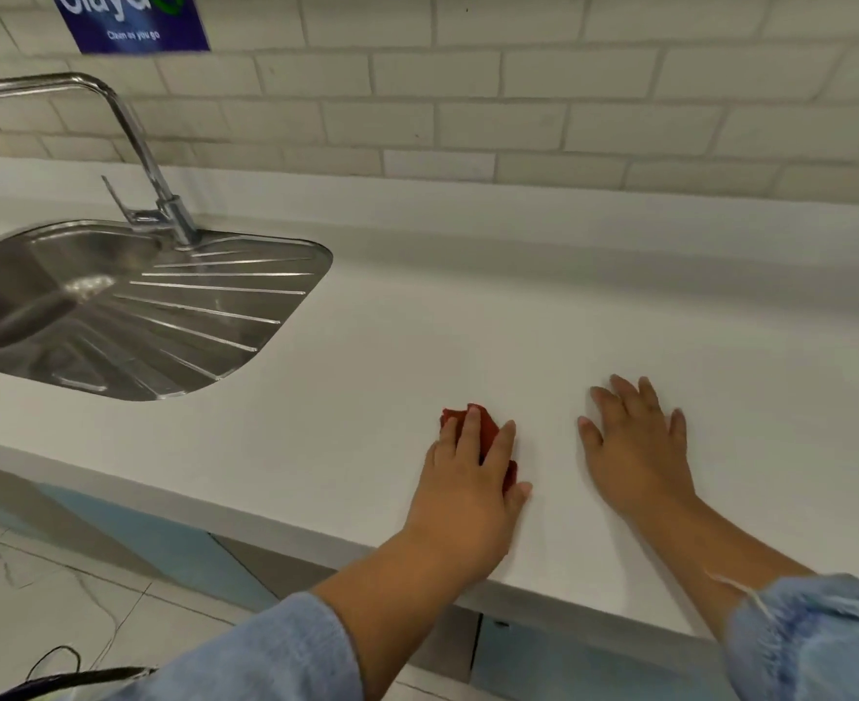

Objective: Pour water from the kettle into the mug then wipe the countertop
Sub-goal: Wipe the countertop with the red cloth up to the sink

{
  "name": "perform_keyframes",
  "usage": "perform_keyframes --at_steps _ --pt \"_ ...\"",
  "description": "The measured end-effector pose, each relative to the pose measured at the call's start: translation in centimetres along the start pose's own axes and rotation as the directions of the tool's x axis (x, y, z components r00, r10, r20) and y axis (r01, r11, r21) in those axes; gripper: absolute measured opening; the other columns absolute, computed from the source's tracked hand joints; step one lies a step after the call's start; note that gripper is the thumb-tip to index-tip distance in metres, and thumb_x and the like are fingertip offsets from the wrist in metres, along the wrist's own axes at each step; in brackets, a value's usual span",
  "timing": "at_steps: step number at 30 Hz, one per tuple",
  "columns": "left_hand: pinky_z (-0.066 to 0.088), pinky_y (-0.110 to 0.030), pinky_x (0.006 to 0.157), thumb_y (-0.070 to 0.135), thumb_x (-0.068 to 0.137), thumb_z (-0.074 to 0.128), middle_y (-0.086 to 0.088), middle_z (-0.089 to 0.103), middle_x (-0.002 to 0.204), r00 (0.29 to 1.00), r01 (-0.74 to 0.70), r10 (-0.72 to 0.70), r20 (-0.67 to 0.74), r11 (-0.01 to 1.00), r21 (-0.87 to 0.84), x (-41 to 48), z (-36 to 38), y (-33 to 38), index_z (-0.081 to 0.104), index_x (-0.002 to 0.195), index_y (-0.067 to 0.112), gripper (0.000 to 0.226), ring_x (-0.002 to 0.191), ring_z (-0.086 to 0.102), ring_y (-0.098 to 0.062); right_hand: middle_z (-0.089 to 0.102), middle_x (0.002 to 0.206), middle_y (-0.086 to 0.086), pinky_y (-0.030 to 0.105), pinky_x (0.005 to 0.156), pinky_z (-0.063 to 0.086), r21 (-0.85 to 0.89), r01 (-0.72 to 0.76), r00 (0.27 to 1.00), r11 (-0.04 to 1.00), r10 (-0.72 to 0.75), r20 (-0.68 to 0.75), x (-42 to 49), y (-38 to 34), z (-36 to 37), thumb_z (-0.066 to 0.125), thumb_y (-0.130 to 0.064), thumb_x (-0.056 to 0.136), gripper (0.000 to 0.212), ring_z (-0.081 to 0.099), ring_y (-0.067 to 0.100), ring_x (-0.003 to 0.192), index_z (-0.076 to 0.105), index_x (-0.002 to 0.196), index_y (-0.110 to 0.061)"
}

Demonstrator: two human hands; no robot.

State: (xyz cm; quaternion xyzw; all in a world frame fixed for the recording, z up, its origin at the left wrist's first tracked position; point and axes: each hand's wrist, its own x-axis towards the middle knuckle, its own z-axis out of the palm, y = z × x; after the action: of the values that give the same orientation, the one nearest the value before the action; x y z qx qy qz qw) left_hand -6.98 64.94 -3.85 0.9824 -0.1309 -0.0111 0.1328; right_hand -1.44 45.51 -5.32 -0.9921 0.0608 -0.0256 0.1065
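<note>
Meanwhile, at the left end of the white countertop [468, 306], a steel sink [205, 316] with a ribbed drainer sits under its tap [134, 139], a blue sign [129, 20] fixed to the tiled wall above. Near the front edge, the left hand [468, 478] lies flat, fingers spread, pressing a small red cloth [488, 432] onto the surface rather than gripping it. Just to its right, the right hand [635, 447] rests open and empty, palm down on the bare top. Neither kettle nor mug is in view, so the pour cannot be checked; wiping looks to be the step in hand. One risk: the bunched cloth, held only by downward pressure so close to the front edge, could slip free or slide off onto the floor, and the far stretch by the wall could go unwiped.
</note>
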Motion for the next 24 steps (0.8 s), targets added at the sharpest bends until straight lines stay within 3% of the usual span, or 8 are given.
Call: perform_keyframes --at_steps 4,7,12,16,18,20,22,24 --pt "0.016 -0.033 0.116 0.044 0.096 0.033 -0.001 0.026 0.155 0.962 -0.265 0.265 -0.06 0.964 0.007 -1.0 -0.2 -2.2 0.041 0.136 0.032 0.043 0.142 0.022 -0.026 0.017 0.158 -0.001 0.05 0.117 0.005 0.005 -0.001 1.0 1.0 0.001 0.006 0.3 0.1 0.2 0.023 -0.039 0.097 0.05 0.006 0.02 0.146 0.027 0.144 -0.025" --pt "0.019 -0.029 0.115 0.039 0.094 0.042 -0.001 0.04 0.147 0.963 -0.244 0.245 -0.108 0.969 0.025 -0.8 -1.5 -6.3 0.053 0.127 0.028 0.036 0.136 0.035 -0.025 0.018 0.157 -0.002 0.049 0.117 0.006 0.005 -0.003 1.0 1.0 0.003 0.007 0.4 0.1 0.5 0.023 -0.038 0.097 0.049 0.009 0.019 0.146 0.027 0.144 -0.025" --pt "0.033 -0.035 0.105 0.028 0.092 0.051 0.003 0.044 0.144 0.99 -0.04 0.05 -0.134 0.996 0.075 0.4 -4.4 -14.8 0.057 0.125 0.029 0.033 0.121 0.041 -0.031 0.021 0.156 -0.001 0.049 0.117 0.01 -0.005 -0.007 1.0 1.0 0.007 -0.007 0.3 -0.1 0.4 0.024 -0.038 0.097 0.048 0.013 0.019 0.145 0.029 0.143 -0.025" --pt "0.036 -0.035 0.102 0.02 0.093 0.049 -0.001 0.044 0.143 0.975 0.096 -0.085 -0.206 0.994 0.047 2.0 -5.4 -16.4 0.056 0.127 0.023 0.034 0.12 0.037 -0.029 0.022 0.156 -0.002 0.049 0.117 0.012 0.002 -0.006 1.0 1.0 0.006 -0.006 0.1 -0.1 0.2 0.024 -0.038 0.096 0.049 0.015 0.018 0.144 0.03 0.143 -0.025" --pt "0.033 -0.03 0.103 0.017 0.093 0.051 -0.003 0.045 0.142 0.966 0.055 -0.054 -0.251 0.998 -0.004 2.3 -5.0 -14.5 0.055 0.127 0.02 0.035 0.12 0.038 -0.03 0.023 0.156 -0.002 0.049 0.117 0.012 0.005 -0.006 1.0 1.0 0.007 -0.007 0.1 -0.2 0.1 0.025 -0.038 0.097 0.049 0.016 0.018 0.144 0.03 0.143 -0.025" --pt "0.032 -0.029 0.102 0.019 0.092 0.052 -0.005 0.047 0.141 0.967 -0.077 0.068 -0.246 0.997 -0.026 2.3 -4.0 -11.4 0.056 0.127 0.02 0.035 0.117 0.042 -0.031 0.023 0.155 -0.002 0.048 0.117 0.012 0.008 -0.009 1.0 1.0 0.009 -0.008 0.2 -0.2 0.0 0.026 -0.038 0.097 0.048 0.017 0.018 0.144 0.031 0.143 -0.025" --pt "0.032 -0.033 0.106 0.029 0.093 0.048 -0.005 0.044 0.144 0.963 -0.195 0.189 -0.194 0.981 -0.01 2.0 -2.6 -8.4 0.052 0.131 0.023 0.038 0.121 0.043 -0.033 0.024 0.155 -0.001 0.048 0.117 0.013 0.004 -0.01 1.0 1.0 0.01 -0.012 0.1 -0.2 0.0 0.027 -0.037 0.097 0.048 0.018 0.018 0.143 0.031 0.142 -0.025" --pt "0.029 -0.04 0.112 0.041 0.094 0.039 -0.002 0.035 0.151 0.96 -0.25 0.25 -0.123 0.968 0.018 1.5 -1.2 -6.7 0.043 0.136 0.031 0.044 0.135 0.031 -0.031 0.025 0.154 -0.001 0.048 0.116 0.014 -0.002 -0.012 1.0 1.0 0.012 -0.018 0.1 -0.3 -0.1 0.028 -0.037 0.097 0.047 0.02 0.018 0.143 0.033 0.141 -0.025"
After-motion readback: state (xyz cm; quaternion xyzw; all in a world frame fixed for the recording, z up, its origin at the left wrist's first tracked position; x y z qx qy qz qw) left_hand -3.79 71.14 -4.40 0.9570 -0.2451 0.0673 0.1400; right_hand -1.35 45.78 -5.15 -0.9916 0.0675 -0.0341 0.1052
